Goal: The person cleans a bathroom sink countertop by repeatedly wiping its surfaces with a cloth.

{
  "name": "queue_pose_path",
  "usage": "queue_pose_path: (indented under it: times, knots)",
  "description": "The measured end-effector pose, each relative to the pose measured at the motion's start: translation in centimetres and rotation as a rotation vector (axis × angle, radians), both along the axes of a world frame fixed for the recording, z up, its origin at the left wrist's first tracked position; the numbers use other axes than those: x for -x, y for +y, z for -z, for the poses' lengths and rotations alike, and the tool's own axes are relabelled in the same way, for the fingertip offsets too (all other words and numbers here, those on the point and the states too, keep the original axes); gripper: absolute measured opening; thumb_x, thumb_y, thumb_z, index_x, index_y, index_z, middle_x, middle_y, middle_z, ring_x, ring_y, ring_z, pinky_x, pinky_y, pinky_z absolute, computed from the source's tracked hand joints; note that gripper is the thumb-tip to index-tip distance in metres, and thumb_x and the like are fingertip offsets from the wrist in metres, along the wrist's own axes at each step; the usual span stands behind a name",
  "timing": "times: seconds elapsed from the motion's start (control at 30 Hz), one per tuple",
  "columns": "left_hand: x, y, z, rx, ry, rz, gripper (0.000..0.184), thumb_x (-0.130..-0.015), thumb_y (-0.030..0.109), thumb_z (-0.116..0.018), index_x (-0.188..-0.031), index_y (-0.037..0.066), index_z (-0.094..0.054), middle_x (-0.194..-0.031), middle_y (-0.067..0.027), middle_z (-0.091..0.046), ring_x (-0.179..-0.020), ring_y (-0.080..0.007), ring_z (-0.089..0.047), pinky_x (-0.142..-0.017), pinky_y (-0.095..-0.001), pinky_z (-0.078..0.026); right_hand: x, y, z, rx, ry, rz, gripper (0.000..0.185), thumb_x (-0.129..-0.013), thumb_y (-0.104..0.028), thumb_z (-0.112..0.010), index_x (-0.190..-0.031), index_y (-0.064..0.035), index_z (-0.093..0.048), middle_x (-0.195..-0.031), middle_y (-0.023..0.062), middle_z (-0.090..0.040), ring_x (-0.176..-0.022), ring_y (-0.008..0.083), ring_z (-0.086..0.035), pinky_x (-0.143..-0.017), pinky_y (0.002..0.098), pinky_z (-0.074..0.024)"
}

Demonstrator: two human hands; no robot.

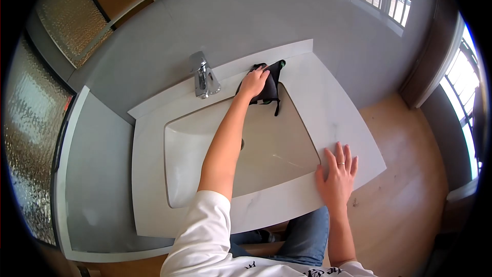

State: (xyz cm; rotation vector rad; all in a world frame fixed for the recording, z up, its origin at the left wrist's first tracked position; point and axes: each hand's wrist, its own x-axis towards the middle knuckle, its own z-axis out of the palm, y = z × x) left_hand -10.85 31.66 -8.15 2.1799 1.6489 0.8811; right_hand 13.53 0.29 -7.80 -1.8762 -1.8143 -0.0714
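At the back right of the sink, my left hand has its fingers curled over a black bag-like item with a strap dangling from it and small green bits at its edges. Part of the item rests on the counter and part hangs over the basin rim; my hand hides some of it. On the counter to the right of the basin, my right hand lies flat with its fingers spread, a ring on one finger. It holds nothing.
The white sink basin is set into a white countertop. A chrome faucet stands behind it. Grey walls rise behind, textured glass is at the left, and a bright window is at the right.
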Motion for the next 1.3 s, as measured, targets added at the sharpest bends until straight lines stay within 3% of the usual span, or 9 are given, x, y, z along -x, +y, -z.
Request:
queue_pose_path:
  times: [0.17, 0.33, 0.37, 0.47, 0.63, 0.83, 0.93, 1.07, 1.3]
  knots:
    - [-8.5, 2.3, 0.2, 0.131, -0.138, 0.339, 0.05, -0.098, 0.041, -0.042, -0.133, 0.009, -0.057, -0.141, -0.0192, -0.05, -0.129, -0.0369, -0.049, -0.107, -0.0395, -0.038, 0.0, 0.0, -0.5, 0.011, 0.002, 0.017, 0.043, -0.083, -0.023, -0.065, -0.123, -0.01, -0.061, -0.144, 0.0157, -0.046, -0.139, 0.0367, -0.035, -0.114, 0.0566, -0.023]
    - [-11.6, -3.8, -1.7, 0.401, -0.114, 0.755, 0.041, -0.1, 0.031, -0.046, -0.136, 0.012, -0.056, -0.145, -0.0181, -0.048, -0.135, -0.034, -0.044, -0.112, -0.036, -0.033, 0.0, -0.1, -1.0, 0.018, 0.052, -0.005, 0.044, -0.081, -0.022, -0.067, -0.122, -0.0091, -0.061, -0.143, 0.0148, -0.047, -0.137, 0.0365, -0.037, -0.114, 0.0569, -0.023]
    - [-11.3, -4.9, -0.3, 0.409, -0.172, 0.86, 0.042, -0.1, 0.032, -0.048, -0.138, 0.016, -0.055, -0.148, -0.0155, -0.044, -0.137, -0.0345, -0.04, -0.114, -0.0413, -0.029, 0.0, -0.1, -1.0, 0.023, 0.055, -0.004, 0.044, -0.081, -0.022, -0.067, -0.122, -0.0091, -0.061, -0.143, 0.0148, -0.047, -0.137, 0.0365, -0.037, -0.114, 0.0569, -0.023]
    - [-10.4, -8.4, -0.3, 0.101, 0.081, 0.991, 0.045, -0.099, 0.034, -0.05, -0.141, 0.018, -0.052, -0.153, -0.0121, -0.038, -0.141, -0.0338, -0.035, -0.116, -0.0473, -0.025, -0.3, 0.1, -1.1, 0.009, 0.055, -0.024, 0.045, -0.08, -0.022, -0.067, -0.122, -0.0088, -0.06, -0.143, 0.0143, -0.047, -0.137, 0.0364, -0.037, -0.113, 0.0573, -0.0232]
    - [-9.3, -3.8, 0.9, -0.23, 0.331, 0.684, 0.063, -0.095, 0.051, -0.051, -0.147, 0.018, -0.041, -0.157, -0.0067, -0.032, -0.144, -0.0318, -0.029, -0.117, -0.0482, -0.022, -0.5, -0.2, -1.4, 0.029, 0.061, -0.049, 0.045, -0.08, -0.022, -0.067, -0.123, -0.0099, -0.06, -0.141, 0.0125, -0.048, -0.137, 0.0358, -0.037, -0.114, 0.0572, -0.0225]
    - [-11.8, 2.8, 1.0, -0.107, 0.465, 0.089, 0.068, -0.095, 0.057, -0.042, -0.148, 0.015, -0.039, -0.156, -0.0096, -0.032, -0.143, -0.0325, -0.031, -0.116, -0.0478, -0.025, -0.4, -0.3, -1.6, 0.025, 0.078, -0.029, 0.046, -0.081, -0.021, -0.067, -0.125, -0.0117, -0.059, -0.14, 0.0111, -0.048, -0.137, 0.0343, -0.037, -0.113, 0.0581, -0.0225]
    - [-15.0, 2.2, 1.4, -0.028, 0.414, -0.172, 0.069, -0.095, 0.054, -0.038, -0.149, 0.011, -0.037, -0.156, -0.0123, -0.031, -0.144, -0.0378, -0.026, -0.117, -0.0549, -0.016, -0.4, -0.3, -1.4, 0.006, 0.114, -0.032, 0.046, -0.081, -0.02, -0.067, -0.126, -0.012, -0.057, -0.14, 0.0112, -0.047, -0.136, 0.0337, -0.038, -0.114, 0.0584, -0.0213]
    - [-16.5, -0.6, 1.1, -0.005, 0.431, -0.209, 0.074, -0.093, 0.057, -0.039, -0.149, 0.009, -0.035, -0.157, -0.0151, -0.028, -0.144, -0.0453, -0.021, -0.115, -0.0627, -0.011, -0.3, -0.3, -1.2, -0.058, 0.137, -0.024, 0.048, -0.082, -0.019, -0.066, -0.128, -0.0095, -0.055, -0.139, 0.012, -0.048, -0.135, 0.0337, -0.04, -0.114, 0.0579, -0.0212]
    - [-19.6, -10.2, 1.1, -0.057, 0.407, -0.06, 0.074, -0.092, 0.055, -0.043, -0.149, 0.008, -0.036, -0.157, -0.016, -0.029, -0.143, -0.0455, -0.021, -0.114, -0.0634, -0.012, -0.3, -0.1, -0.7, -0.347, 0.386, -0.001, 0.05, -0.082, -0.011, -0.064, -0.13, -0.0031, -0.051, -0.131, 0.0133, -0.056, -0.129, 0.0334, -0.048, -0.113, 0.0516, -0.026]
